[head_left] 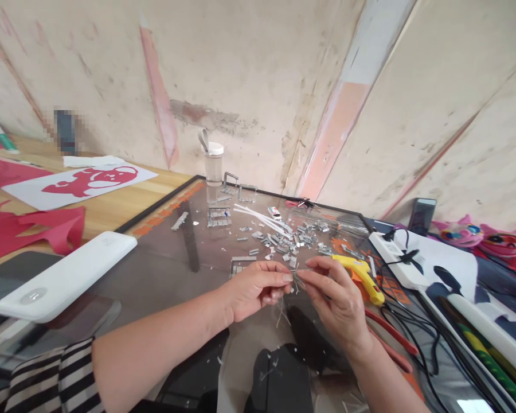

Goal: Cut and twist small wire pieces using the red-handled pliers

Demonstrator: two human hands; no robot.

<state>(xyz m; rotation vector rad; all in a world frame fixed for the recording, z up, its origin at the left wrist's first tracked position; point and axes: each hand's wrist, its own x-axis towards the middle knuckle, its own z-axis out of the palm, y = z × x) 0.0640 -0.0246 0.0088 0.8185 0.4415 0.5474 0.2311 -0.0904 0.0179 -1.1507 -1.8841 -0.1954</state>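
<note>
My left hand (258, 287) and my right hand (335, 295) meet over a glass tabletop (163, 269). Both pinch a small piece made of thin metal strips (296, 279) between thumb and fingertips. Fine wire-like ends hang below it. Just beyond my hands lies a scatter of several staple strips and metal bits (284, 235). A yellow glue gun (361, 275) rests right behind my right hand.
A white power bank (64, 275) lies at the left on the glass. Red paper cutouts (30, 229) and a white sheet with a red figure (86, 180) sit on the wooden table. A clear jar (214, 163), a power strip (395, 255), cables and red-handled pliers (391, 338) lie around.
</note>
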